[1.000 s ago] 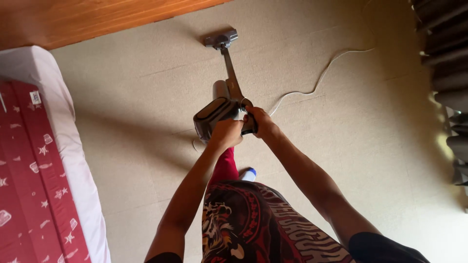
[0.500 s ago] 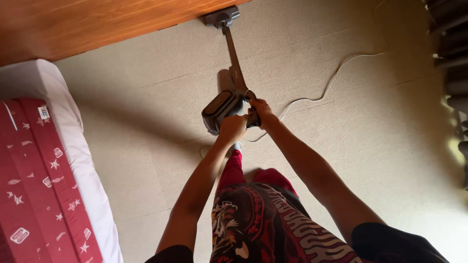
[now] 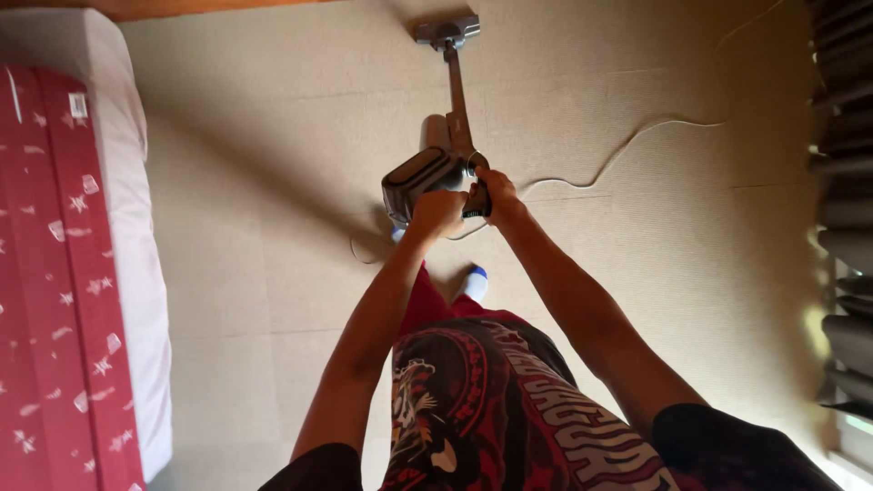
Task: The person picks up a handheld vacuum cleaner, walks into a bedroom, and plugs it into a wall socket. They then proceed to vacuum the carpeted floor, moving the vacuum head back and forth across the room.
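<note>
A grey stick vacuum cleaner [image 3: 420, 177] stands on the beige matted floor [image 3: 273, 164]. Its thin tube runs up the frame to a flat floor head [image 3: 446, 30] near the top edge. My left hand [image 3: 436, 211] grips the rear of the vacuum's body. My right hand [image 3: 496, 195] is closed around the black handle just beside it. Both arms are stretched out in front of me. One white-and-blue sock [image 3: 474, 284] shows below the hands.
A white mattress [image 3: 136, 273] with a red patterned cover [image 3: 45, 273] lies along the left. A thin white cable [image 3: 627, 150] snakes across the floor to the right. Dark curtain folds [image 3: 841, 182] line the right edge. Wooden boards [image 3: 182, 7] border the top.
The view has tilted down: the wooden strip at the top has shrunk and the floor head sits near the top edge. Both hands keep their grip on the vacuum.
</note>
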